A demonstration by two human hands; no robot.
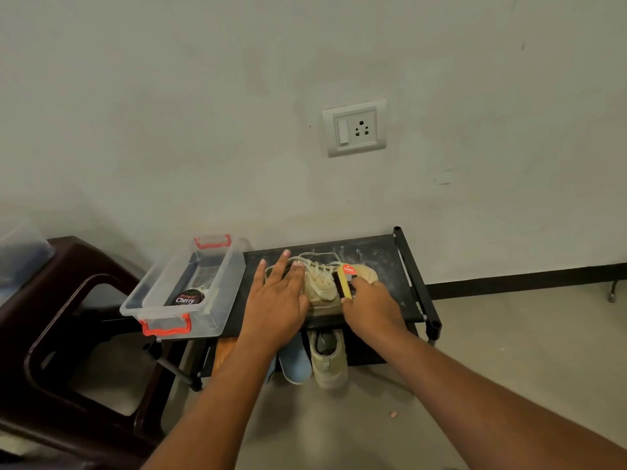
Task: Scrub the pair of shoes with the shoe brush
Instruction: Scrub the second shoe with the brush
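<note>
A cream lace-up shoe lies on its side on the top shelf of a black shoe rack, toe to the right. My left hand lies flat on the shoe's heel end, fingers straight and spread. My right hand grips a yellow shoe brush with a red label, held against the shoe's middle. The matching cream shoe stands on the lower shelf, toe toward me.
A clear plastic box with red latches holds a round black polish tin at the rack's left end. A dark brown plastic stool stands further left. A blue shoe sits on the lower shelf. Behind is a wall with a socket.
</note>
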